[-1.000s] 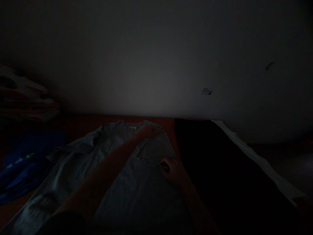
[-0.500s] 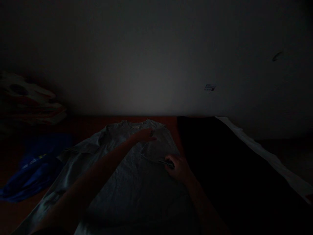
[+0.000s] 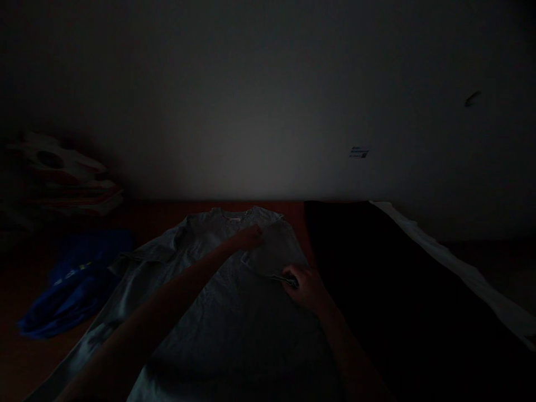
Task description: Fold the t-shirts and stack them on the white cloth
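Observation:
A grey short-sleeved T-shirt [image 3: 234, 312] lies spread out, its collar toward the wall. The sleeve on the right is folded inward over the shirt's chest. My right hand [image 3: 305, 286] is closed on the hem of that sleeve, thumb and fingers pinching the cloth. My left hand [image 3: 250, 237] reaches across the shirt and rests at the upper part of the folded sleeve, below the collar. Its fingers look drawn together, but darkness and blur hide whether they grip the cloth.
Dark black cloth [image 3: 377, 279] covers the surface on the right, with white cloth [image 3: 444, 254] along its far edge. A crumpled blue garment [image 3: 79, 290] lies at left. Behind it sits a white and red pile [image 3: 75, 178]. The reddish surface [image 3: 154, 209] meets a plain wall [image 3: 251, 111].
My left hand's fingers, stretched out before, are now drawn closer together at nearly the same spot. My right hand keeps its hold on the sleeve hem. The view has shifted slightly.

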A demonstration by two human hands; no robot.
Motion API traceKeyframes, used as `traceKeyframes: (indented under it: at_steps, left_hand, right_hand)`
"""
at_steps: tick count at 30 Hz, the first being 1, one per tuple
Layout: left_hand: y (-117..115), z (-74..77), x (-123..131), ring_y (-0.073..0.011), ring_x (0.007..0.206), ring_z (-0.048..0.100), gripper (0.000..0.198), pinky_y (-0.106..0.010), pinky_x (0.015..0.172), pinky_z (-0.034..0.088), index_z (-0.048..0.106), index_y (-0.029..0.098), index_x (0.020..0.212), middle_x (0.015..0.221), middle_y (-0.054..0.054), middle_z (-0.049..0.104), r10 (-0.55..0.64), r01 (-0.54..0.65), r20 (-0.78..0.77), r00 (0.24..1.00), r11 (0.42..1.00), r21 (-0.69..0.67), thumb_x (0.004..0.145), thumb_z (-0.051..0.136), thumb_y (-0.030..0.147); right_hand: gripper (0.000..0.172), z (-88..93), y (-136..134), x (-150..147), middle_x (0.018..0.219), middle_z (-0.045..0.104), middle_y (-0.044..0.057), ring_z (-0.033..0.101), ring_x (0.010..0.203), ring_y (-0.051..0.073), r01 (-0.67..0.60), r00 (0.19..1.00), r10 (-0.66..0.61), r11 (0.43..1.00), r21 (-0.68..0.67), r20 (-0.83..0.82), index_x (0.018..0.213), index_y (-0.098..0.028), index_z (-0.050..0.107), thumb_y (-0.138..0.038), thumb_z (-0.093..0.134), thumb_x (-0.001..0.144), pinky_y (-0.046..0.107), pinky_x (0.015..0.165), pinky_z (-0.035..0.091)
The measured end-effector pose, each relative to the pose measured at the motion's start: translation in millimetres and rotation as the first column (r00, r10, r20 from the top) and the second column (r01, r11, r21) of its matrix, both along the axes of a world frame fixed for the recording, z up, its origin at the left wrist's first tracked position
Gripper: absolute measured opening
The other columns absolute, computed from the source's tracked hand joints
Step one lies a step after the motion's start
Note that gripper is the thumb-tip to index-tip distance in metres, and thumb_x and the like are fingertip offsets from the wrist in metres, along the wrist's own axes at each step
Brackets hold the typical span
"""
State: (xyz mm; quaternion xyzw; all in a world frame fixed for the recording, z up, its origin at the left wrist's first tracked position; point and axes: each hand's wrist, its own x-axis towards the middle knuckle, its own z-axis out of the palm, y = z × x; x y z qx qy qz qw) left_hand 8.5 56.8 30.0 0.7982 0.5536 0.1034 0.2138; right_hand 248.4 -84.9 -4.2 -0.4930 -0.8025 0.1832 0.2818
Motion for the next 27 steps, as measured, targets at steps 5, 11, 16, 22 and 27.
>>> traceKeyframes:
  at_steps: [5,11,16,22,27]
  left_hand:
    - [-4.9,-1.1,1.3,-0.0211,0.087,0.073,0.037,-0.030,0.075,0.054,0.050,0.019,0.130,0.096,-0.007,0.074,0.030,-0.034,0.059,0.998,0.997,0.067,0.097,0.046,0.033]
    - [-27.4,-8.4,-15.3,-0.0247,0.099,0.070,0.050,-0.037,0.092,0.053,0.052,0.021,0.135,0.093,-0.005,0.072,-0.045,0.038,0.051,0.998,0.992,0.119,0.088,0.063,0.037]
    - [-38.6,-7.9,-31.7,-0.0224,0.111,0.066,0.047,-0.037,0.102,0.051,0.062,0.024,0.128,0.113,-0.008,0.069,-0.074,0.074,-0.009,0.997,0.984,0.162,0.084,0.053,0.010]
    - [-40.5,-8.2,1.2,-0.0263,0.129,0.056,0.038,-0.046,0.114,0.043,0.065,0.020,0.126,0.140,-0.013,0.059,-0.172,0.191,-0.086,0.981,0.925,0.329,0.093,0.046,0.014]
    - [-25.0,-25.1,61.7,-0.0238,0.148,0.040,0.049,-0.045,0.122,0.032,0.043,0.019,0.151,0.161,-0.013,0.043,-0.328,0.355,-0.136,0.935,0.850,0.389,0.104,0.035,0.032]
  right_hand:
    - [0.028,3.2,-1.2,-1.9,0.101,0.075,0.003,0.070,0.092,0.020,-0.027,0.999,0.027,1.000,-0.005,0.028,0.101,-0.025,0.065,-0.012,0.065,0.076,0.032,0.083,0.052]
    - [0.023,18.8,-11.9,1.4,0.096,0.071,0.004,0.068,0.088,0.019,-0.089,0.996,0.089,0.996,-0.006,0.022,0.100,-0.024,0.065,-0.012,0.063,0.081,0.031,0.080,0.051]
    - [0.017,25.3,-18.3,3.0,0.091,0.068,0.002,0.065,0.077,0.014,-0.146,0.989,0.144,0.987,-0.062,-0.036,0.099,-0.023,0.068,-0.015,0.063,0.085,0.026,0.071,0.048]
    - [0.022,23.9,-16.4,1.1,0.079,0.068,0.000,0.064,0.069,0.015,-0.110,0.990,0.100,0.989,-0.098,-0.102,0.092,-0.025,0.070,-0.045,0.062,0.094,0.027,0.065,0.048]
    - [0.021,12.0,-5.2,7.4,0.106,0.071,0.007,0.070,0.097,0.021,0.117,0.993,-0.117,0.993,0.016,-0.003,0.106,-0.025,0.068,-0.027,0.047,0.100,0.034,0.086,0.053]
